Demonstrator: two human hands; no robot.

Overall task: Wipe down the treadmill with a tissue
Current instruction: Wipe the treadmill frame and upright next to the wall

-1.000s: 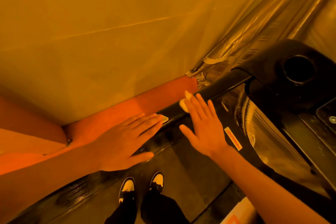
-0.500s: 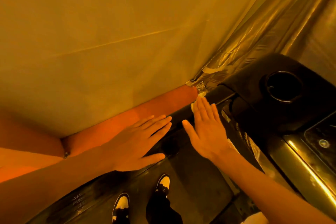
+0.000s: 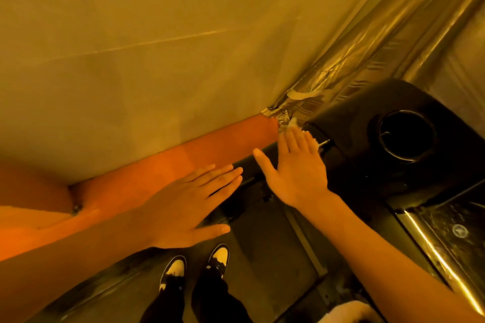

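Pressing tissue [image 3: 292,123], R hand [image 3: 296,173], rail [image 3: 252,173] up-right

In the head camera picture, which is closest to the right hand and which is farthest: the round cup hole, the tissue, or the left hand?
1. tissue: touching, peeking out at the fingertips of the right hand.
2. left hand: just to its left, a small gap apart.
3. cup holder: farther off to its right.

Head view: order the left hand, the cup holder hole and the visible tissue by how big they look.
1. left hand, though nearness to the camera enlarges it
2. cup holder hole
3. tissue, mostly hidden under the right hand
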